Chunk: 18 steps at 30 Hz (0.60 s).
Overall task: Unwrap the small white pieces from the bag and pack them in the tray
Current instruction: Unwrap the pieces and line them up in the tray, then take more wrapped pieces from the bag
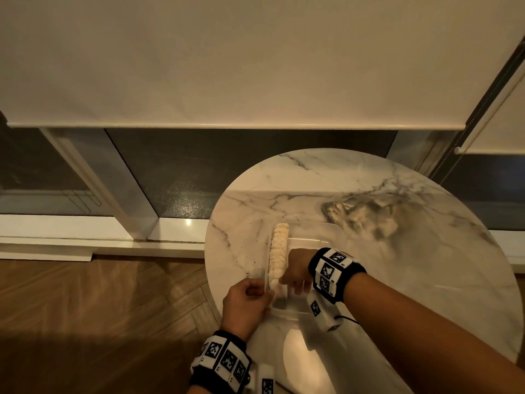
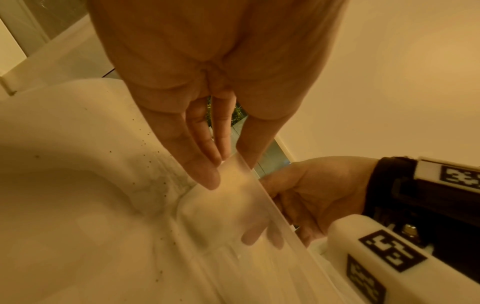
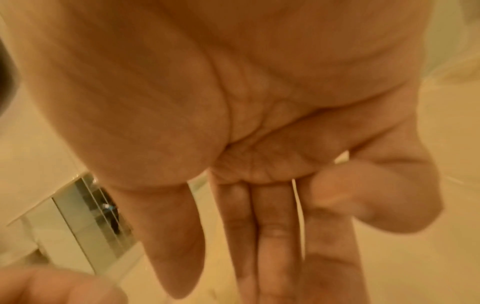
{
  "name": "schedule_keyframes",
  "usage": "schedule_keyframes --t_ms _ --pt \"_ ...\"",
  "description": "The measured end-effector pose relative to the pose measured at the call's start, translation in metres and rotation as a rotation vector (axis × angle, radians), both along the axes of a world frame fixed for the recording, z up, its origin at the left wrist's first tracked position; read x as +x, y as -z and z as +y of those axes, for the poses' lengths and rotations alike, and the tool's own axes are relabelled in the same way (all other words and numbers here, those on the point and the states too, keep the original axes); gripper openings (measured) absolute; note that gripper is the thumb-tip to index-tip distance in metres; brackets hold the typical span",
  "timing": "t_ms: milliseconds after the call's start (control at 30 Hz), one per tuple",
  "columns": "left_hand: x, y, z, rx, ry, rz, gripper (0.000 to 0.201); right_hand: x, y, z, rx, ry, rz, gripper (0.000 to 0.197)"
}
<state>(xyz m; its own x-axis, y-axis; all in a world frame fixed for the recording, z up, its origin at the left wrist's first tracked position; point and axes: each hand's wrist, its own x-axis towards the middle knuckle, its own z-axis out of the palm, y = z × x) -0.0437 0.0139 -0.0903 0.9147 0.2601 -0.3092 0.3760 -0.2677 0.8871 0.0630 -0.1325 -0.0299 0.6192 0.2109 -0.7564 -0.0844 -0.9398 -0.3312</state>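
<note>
White pieces point(image 1: 279, 251) rowed along tray point(image 1: 326, 228) left wall, just far of right hand point(image 1: 297, 270), fingers straight. Left hand point(image 1: 247, 304) pinching near-left tray wall on worktop point(image 1: 397, 265).

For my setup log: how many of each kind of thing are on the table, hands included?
tray: 1
bag: 1
row of white pieces: 1, pieces too blurred to count
hands: 2, left hand, right hand
Total: 5

Glossy marble-look table point(image 1: 369, 194), clear plastic tray point(image 1: 326, 231), wood floor point(image 1: 85, 308)
</note>
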Motion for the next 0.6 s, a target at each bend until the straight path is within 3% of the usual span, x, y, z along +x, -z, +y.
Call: schedule_keyframes --t_ms 200,333,467,600 --pt "-0.003 -0.003 -0.001 0.072 -0.017 -0.033 0.02 -0.023 -0.02 -0.042 0.199 0.195 -0.259 0.034" --pt "-0.006 -0.02 -0.012 0.178 -0.058 -0.156 0.028 -0.056 -0.03 -0.085 0.374 0.381 -0.465 0.027" --pt "-0.006 -0.04 -0.029 0.299 0.023 -0.326 0.026 -0.09 -0.054 -0.131 0.487 0.468 -0.449 0.019" --pt "-0.013 -0.049 -0.065 0.27 0.243 -0.357 0.02 -0.114 -0.076 -0.179 0.505 0.544 -0.41 0.015"
